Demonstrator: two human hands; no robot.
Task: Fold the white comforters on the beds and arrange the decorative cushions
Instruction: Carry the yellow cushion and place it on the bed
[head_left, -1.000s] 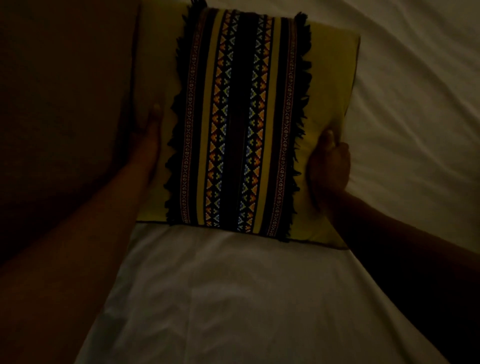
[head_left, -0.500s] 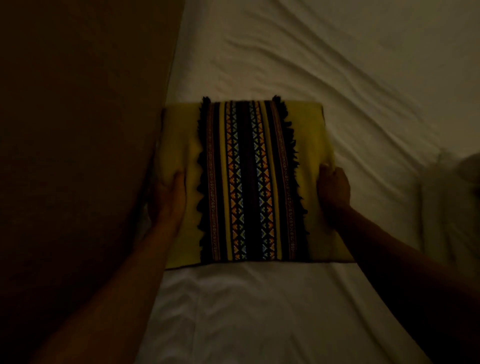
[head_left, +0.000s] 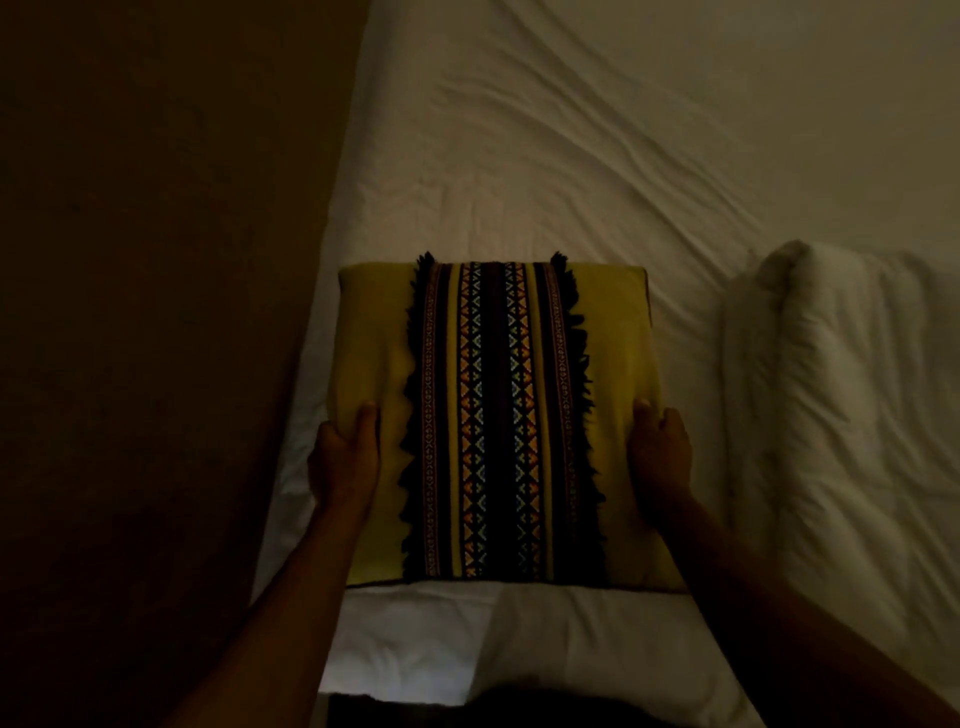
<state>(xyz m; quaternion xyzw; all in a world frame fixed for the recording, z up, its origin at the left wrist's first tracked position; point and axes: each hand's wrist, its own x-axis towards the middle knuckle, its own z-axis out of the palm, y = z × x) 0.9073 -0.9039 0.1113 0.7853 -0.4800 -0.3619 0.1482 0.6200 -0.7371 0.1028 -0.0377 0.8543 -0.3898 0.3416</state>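
A square yellow cushion (head_left: 621, 338) with a dark fringed band of woven patterns down its middle lies on the white bed, near the bed's left edge. My left hand (head_left: 345, 457) grips its left side, thumb on top. On the opposite side my right hand (head_left: 660, 452) holds the right edge the same way. A bunched white comforter (head_left: 852, 395) lies to the right of the cushion. The room is dim.
The wrinkled white sheet (head_left: 597, 156) stretches away beyond the cushion. A white pillow (head_left: 545, 644) lies under the cushion's near edge. A dark brown surface (head_left: 156, 312) runs along the bed's left side.
The cushion has come down from a raised, tilted position and now lies flat and lower in view. Both hands have stayed on its sides. The comforter at the right has come into view.
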